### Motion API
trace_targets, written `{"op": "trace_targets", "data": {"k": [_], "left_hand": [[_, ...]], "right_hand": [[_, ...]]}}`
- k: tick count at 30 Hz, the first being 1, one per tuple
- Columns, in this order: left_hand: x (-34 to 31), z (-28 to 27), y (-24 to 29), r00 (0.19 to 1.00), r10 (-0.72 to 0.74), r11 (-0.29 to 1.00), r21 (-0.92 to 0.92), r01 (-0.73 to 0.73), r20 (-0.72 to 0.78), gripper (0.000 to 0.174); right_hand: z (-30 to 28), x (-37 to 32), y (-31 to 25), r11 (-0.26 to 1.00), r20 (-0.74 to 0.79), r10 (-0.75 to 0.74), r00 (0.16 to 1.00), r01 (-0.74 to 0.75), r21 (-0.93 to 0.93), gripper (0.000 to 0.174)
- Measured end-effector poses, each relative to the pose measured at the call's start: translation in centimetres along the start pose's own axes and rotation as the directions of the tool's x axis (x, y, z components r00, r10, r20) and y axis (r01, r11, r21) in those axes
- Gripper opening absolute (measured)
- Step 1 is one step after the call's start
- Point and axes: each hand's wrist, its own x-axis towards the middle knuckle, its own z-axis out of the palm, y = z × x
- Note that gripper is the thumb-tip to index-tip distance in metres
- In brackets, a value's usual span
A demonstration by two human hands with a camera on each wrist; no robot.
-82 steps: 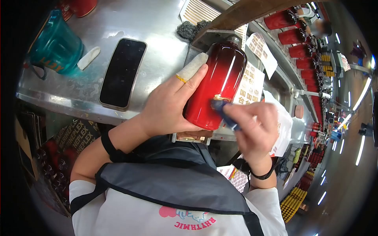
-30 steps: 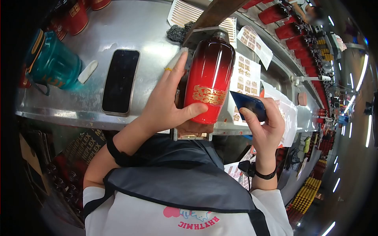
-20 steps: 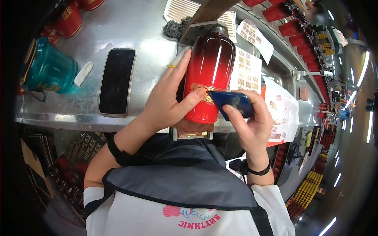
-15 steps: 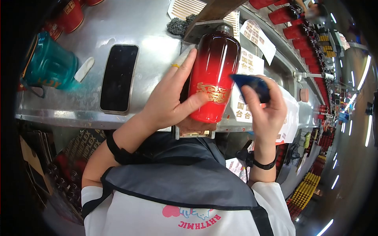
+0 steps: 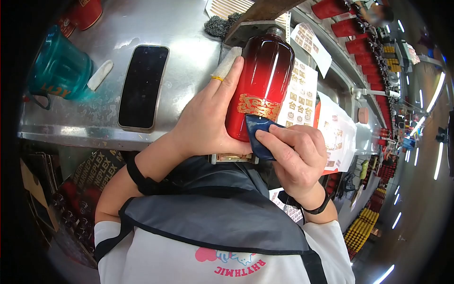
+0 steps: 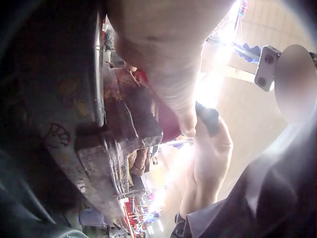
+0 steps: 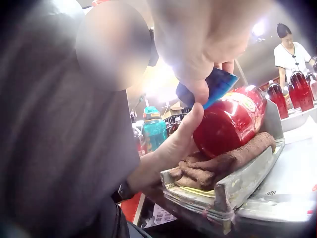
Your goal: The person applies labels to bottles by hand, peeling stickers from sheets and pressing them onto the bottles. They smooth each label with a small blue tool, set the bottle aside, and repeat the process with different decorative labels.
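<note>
A glossy red bottle point(image 5: 265, 71), dark at the shoulder, lies in the middle of the head view with its neck pointing away. Gold scrollwork decal point(image 5: 257, 105) crosses its lower part. My left hand point(image 5: 205, 120) holds the bottle, fingers along its left side and thumb at its base; a white cover sheathes one finger. Between thumb and fingers, my right hand point(image 5: 298, 154) pinches a dark blue scraper point(image 5: 257, 135), its edge at the decal's lower border. In the right wrist view, brown cloth point(image 7: 242, 153) pads the metal cradle point(image 7: 228, 196) under the bottle.
Left of the bottle lie a phone point(image 5: 143, 87), a white finger cover point(image 5: 100, 75) and a teal jug point(image 5: 64, 64). Decal sheets point(image 5: 298, 94) are at its right. Black scouring wool point(image 5: 217, 26) sits beyond, and red bottles point(image 5: 354, 45) line the back right.
The scraper came off the bottle's right side and down to the decal's lower edge. My left thumb slid from the decal to the bottle's base.
</note>
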Motion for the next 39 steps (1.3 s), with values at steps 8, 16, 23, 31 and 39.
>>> {"op": "trace_targets", "data": {"k": [8,16,23,31,39], "left_hand": [[0.0,-0.3,0.2,1.000,0.010,1.000,0.011,-0.010,-0.016,0.135],[0.1,-0.5,0.3,0.998,-0.046,0.999,0.008,0.045,0.030,0.137],[0.0,-0.4,-0.1,0.998,-0.047,0.999,-0.016,0.048,0.047,0.139],[-0.1,-0.4,-0.6,0.999,-0.001,1.000,-0.026,0.003,0.050,0.133],[-0.2,-0.5,-0.5,0.987,-0.086,0.989,-0.112,0.101,0.135,0.135]], "right_hand": [[-0.7,0.6,0.6,0.999,-0.020,-0.016,1.000,0.017,0.035,0.039],[-0.1,1.5,1.5,0.996,-0.058,-0.079,0.995,0.077,-0.034,0.040],[-0.1,1.6,1.6,0.996,-0.040,-0.090,0.995,0.090,-0.002,0.035],[-0.3,1.0,1.0,0.993,-0.002,-0.105,0.994,0.105,0.057,0.031],[-2.9,0.2,1.1,0.922,0.051,0.266,0.963,-0.269,0.279,0.029]]}}
